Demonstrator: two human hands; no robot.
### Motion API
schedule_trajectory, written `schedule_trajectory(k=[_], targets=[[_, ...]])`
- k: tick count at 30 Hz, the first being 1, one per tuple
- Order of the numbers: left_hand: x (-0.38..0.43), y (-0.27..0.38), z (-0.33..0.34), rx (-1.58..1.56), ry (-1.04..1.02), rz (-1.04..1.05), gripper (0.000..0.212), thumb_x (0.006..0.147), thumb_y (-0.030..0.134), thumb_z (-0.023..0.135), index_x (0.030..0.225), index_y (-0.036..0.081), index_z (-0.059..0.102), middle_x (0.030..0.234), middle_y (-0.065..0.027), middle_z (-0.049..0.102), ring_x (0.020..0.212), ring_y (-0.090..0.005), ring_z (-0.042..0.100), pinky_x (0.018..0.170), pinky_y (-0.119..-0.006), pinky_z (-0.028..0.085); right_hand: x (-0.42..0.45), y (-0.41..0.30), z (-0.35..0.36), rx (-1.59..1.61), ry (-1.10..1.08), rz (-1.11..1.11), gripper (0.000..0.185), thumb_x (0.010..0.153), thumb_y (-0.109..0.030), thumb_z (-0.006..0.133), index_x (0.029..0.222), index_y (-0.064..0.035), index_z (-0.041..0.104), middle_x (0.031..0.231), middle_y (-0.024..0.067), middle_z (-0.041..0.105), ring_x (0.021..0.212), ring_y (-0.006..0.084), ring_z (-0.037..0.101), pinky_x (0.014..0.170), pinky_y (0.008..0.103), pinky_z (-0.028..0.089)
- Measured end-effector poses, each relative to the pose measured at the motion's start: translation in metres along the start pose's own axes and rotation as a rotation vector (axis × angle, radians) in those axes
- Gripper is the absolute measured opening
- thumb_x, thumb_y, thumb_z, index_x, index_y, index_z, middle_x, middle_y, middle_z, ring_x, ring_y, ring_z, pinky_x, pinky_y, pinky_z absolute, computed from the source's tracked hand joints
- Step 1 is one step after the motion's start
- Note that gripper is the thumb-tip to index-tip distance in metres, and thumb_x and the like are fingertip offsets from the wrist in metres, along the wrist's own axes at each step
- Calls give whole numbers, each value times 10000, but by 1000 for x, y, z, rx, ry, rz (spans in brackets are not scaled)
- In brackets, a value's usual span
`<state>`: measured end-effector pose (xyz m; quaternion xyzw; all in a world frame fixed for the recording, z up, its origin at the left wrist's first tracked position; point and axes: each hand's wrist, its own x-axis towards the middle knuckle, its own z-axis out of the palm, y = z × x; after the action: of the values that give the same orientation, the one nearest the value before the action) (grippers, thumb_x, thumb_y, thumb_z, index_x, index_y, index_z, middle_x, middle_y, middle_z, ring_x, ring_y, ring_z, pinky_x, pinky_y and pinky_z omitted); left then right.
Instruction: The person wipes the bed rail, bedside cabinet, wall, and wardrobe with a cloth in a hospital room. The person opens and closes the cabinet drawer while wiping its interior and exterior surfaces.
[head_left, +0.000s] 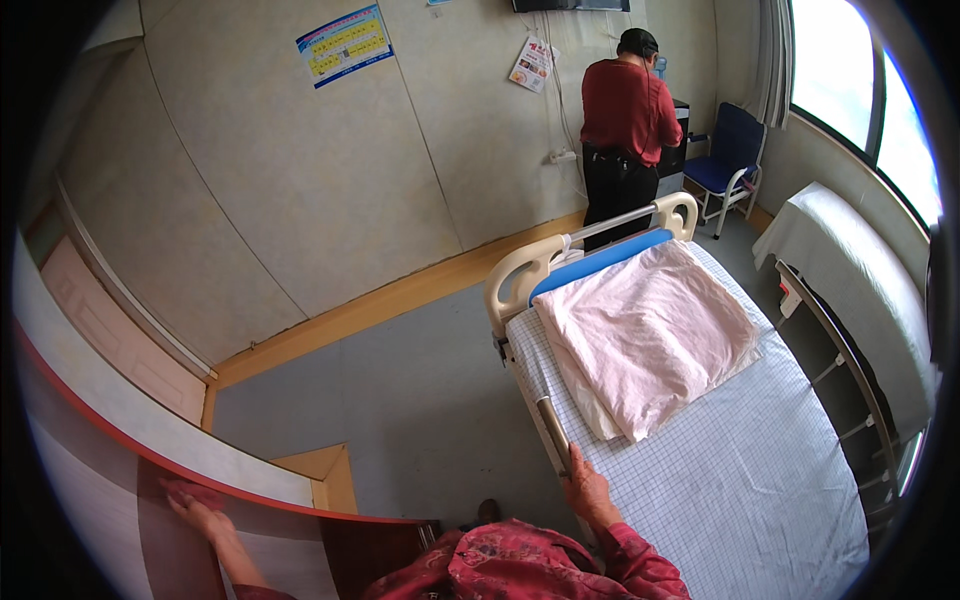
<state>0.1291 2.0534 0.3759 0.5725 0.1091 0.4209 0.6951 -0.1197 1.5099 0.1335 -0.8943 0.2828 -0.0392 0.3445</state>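
Observation:
At the lower left, my left hand (196, 516) presses a dark red cloth (193, 495) against the wood-patterned cabinet panel (259, 555) near its red edge. My right hand (589, 484) is closed round the metal side rail (553, 435) of a hospital bed, on the side nearer to me. The bed has a checked white sheet (750, 457). On it, near the cream and blue end board (600, 262), lies a folded pink blanket (652, 330).
A person (626, 112) in a red top stands beyond the bed, back turned, by a dark water dispenser (675, 142). A blue chair (724, 157) stands near the window. Beyond the far bed rail (847, 352) is a white-covered piece of furniture (855, 277). Grey floor (420, 390) lies between cabinet and bed.

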Motion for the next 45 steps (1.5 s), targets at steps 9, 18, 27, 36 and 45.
schedule_trajectory(k=[9,18,27,36,45], targets=[[12,126,84,376,-47,930,417,982,152,398,1380,35,369,1428,-172,366,1303,-291,374,1068,-379,325,-4,-2,-2,0,27,27,749,778,-165,586,1432,-108,224,1049,266,572,819,439,607,700,518,488],[-7,35,21,613,-61,889,470,961,136,385,1413,40,300,1476,-182,281,1336,-329,324,1088,-421,279,-3,-8,-1,-2,35,-16,766,763,-152,593,1428,-88,218,1015,279,573,778,443,606,679,524,489],[-21,65,36,367,-36,683,440,965,100,372,1401,56,339,1466,-167,303,1338,-296,317,1086,-395,280,-3,-4,4,0,58,-53,783,752,-132,596,1426,-73,202,1006,289,566,781,448,603,668,523,490],[-9,77,77,900,-165,1468,351,966,131,449,1302,37,479,1378,-163,420,1303,-356,372,1063,-486,317,-4,-8,2,-5,1,24,816,744,-141,628,1434,-109,194,1045,264,567,840,444,604,708,522,480],[-50,27,39,1342,-632,1467,262,843,85,590,1100,33,606,1189,-128,557,1142,-320,520,976,-499,403,6,-10,4,31,29,-24,761,747,-108,603,1420,-83,249,1137,252,563,920,434,599,758,485,491]])
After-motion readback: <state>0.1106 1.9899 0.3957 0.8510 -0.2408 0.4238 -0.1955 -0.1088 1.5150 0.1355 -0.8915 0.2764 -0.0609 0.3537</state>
